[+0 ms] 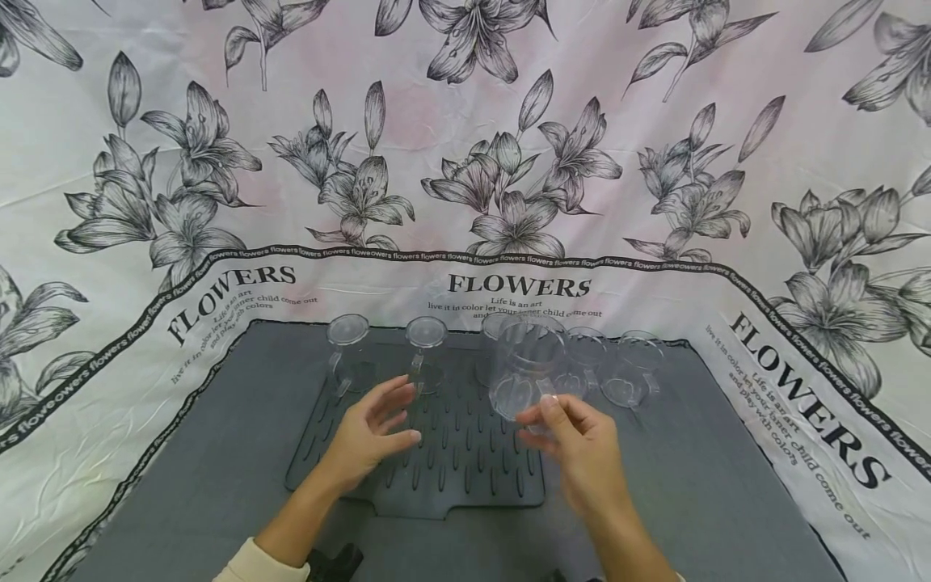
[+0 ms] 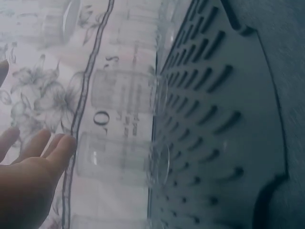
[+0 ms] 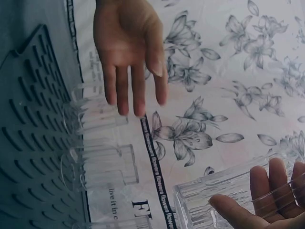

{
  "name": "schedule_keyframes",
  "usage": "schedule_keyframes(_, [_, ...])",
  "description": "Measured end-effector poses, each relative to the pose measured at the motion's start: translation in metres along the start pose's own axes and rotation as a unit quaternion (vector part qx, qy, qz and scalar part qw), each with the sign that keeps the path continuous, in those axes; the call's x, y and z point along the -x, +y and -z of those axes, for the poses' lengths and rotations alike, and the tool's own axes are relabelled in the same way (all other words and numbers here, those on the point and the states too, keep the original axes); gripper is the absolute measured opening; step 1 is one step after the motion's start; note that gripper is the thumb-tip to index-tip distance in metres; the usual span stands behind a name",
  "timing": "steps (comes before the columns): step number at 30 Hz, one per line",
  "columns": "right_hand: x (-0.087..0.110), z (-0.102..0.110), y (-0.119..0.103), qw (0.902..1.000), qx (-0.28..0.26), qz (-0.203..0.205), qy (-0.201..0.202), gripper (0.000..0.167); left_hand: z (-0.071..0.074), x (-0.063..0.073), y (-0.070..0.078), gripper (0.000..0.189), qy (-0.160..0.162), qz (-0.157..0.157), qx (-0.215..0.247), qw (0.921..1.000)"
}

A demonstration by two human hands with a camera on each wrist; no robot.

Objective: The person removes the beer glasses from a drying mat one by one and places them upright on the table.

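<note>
My right hand (image 1: 585,453) grips the handle of a clear glass mug (image 1: 527,376), held up over the right part of a dark ridged drying mat (image 1: 451,489). In the right wrist view, the thumb and fingers of that hand (image 3: 271,200) are around the handle at the side of the mug (image 3: 195,193). My left hand (image 1: 371,440) hovers over the mat's left part, its fingers spread and loosely bent, holding nothing. Two clear mugs, one at the far left (image 1: 351,356) and one beside it (image 1: 427,356), stand bases up behind the left hand.
Other clear mugs stand at the back right, including one near the mat's right edge (image 1: 582,360) and one farther right (image 1: 631,372). A grey cloth (image 1: 698,485) covers the table. White flower-printed fabric (image 1: 407,178) hangs behind and around the sides.
</note>
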State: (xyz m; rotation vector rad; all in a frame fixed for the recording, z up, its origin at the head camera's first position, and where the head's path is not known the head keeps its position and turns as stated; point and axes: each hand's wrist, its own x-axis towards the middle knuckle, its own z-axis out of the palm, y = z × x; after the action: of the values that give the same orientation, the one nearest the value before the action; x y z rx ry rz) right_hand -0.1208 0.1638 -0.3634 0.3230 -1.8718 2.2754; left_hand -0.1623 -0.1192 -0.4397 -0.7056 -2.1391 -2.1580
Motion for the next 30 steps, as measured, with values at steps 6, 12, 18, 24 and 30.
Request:
schedule_keyframes(6, [-0.002,0.007,-0.003,0.9996,0.002,0.003,0.027,0.035,0.016,0.011,-0.003,0.077,0.03,-0.004,-0.009,0.9995])
schedule_keyframes(12, [-0.005,0.016,-0.004,0.9989,-0.002,0.017,0.043,0.034,0.031,0.021,-0.003,0.076,0.066,-0.017,-0.045,0.9967])
schedule_keyframes(18, [-0.01,0.025,-0.006,0.9979,-0.004,0.033,0.056,0.032,0.048,0.032,-0.005,0.076,0.107,-0.005,-0.094,0.9898])
schedule_keyframes(24, [-0.017,0.04,-0.009,0.9961,0.018,0.038,0.078,0.034,0.066,0.045,-0.009,0.077,0.136,0.019,-0.14,0.9806])
schedule_keyframes(30, [-0.022,0.056,-0.012,0.9942,0.035,0.036,0.095,0.037,0.077,0.058,-0.016,0.078,0.152,0.037,-0.187,0.9698])
